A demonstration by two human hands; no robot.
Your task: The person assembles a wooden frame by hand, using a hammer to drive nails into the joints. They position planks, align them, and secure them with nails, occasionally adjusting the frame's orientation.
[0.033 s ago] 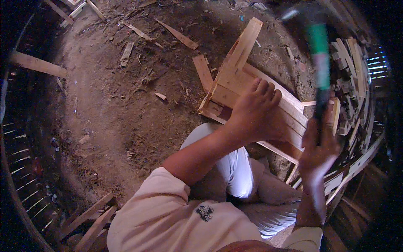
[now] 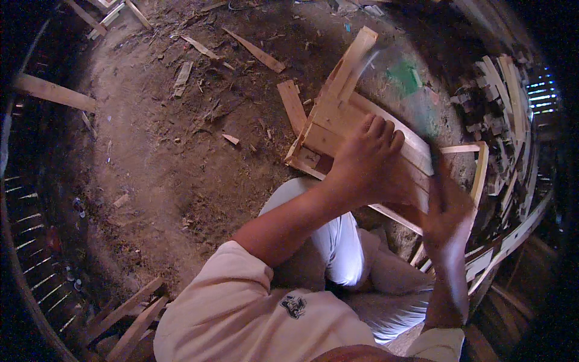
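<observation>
A piece of light wooden furniture (image 2: 327, 139), boarded across the top with an upright post at its far end, lies in front of my knees. My left hand (image 2: 369, 160) presses on its boards, fingers curled over a plank edge; what lies under the palm is hidden. In my right hand (image 2: 447, 220), closed round the grip, is a hammer (image 2: 405, 77) with a green and black handle. Motion blurs the hammer badly, its head just a pale streak beside the post. I cannot tell whether it touches the wood.
Dirt floor (image 2: 163, 151) with wood chips surrounds the work. A loose board (image 2: 292, 105) lies by the furniture's far left corner, and a long offcut (image 2: 253, 50) farther off. Stacked timber (image 2: 503, 102) stands at the right. More sticks (image 2: 136, 329) lie at lower left.
The hammer has swung down and left, from raised at the upper right toward the post. My right hand tilted left with it; my left hand stayed on the boards.
</observation>
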